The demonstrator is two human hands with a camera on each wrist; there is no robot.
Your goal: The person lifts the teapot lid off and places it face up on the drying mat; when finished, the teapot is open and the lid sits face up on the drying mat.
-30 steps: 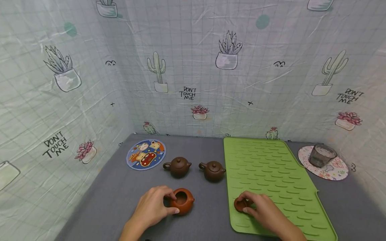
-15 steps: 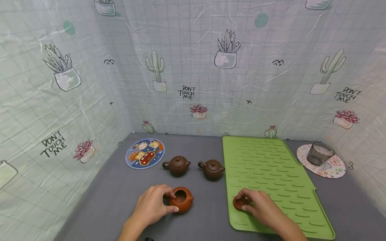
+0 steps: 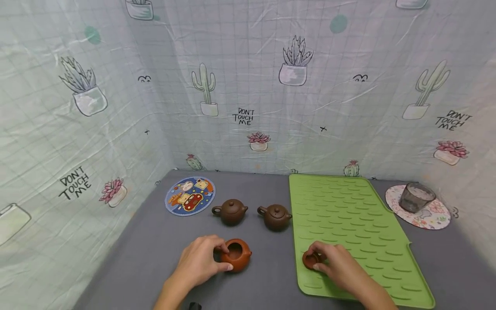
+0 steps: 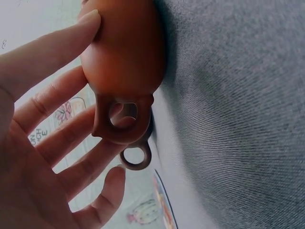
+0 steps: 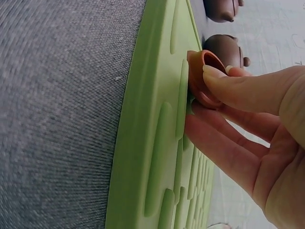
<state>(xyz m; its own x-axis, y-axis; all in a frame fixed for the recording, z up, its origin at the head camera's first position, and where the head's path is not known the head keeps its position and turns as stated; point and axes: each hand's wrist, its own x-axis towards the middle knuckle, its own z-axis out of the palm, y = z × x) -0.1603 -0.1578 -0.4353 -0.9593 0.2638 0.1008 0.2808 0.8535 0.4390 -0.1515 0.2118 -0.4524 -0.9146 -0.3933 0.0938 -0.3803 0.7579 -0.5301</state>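
Observation:
A lidless reddish-brown clay teapot stands on the grey table with its round mouth facing up. My left hand grips it from the handle side, thumb outside and a fingertip at the mouth's edge. In the left wrist view the teapot's ring handle hangs clear of the palm, with the other fingers spread behind it. On the green mat, my right hand pinches the small matching lid between thumb and fingers. The lid's hollow side shows, and it rests on or just over the mat.
Two dark brown lidded teapots stand behind: one to the left, another beside the mat's left edge. A blue cartoon placemat lies at back left. A smoky glass sits on a floral round mat at right.

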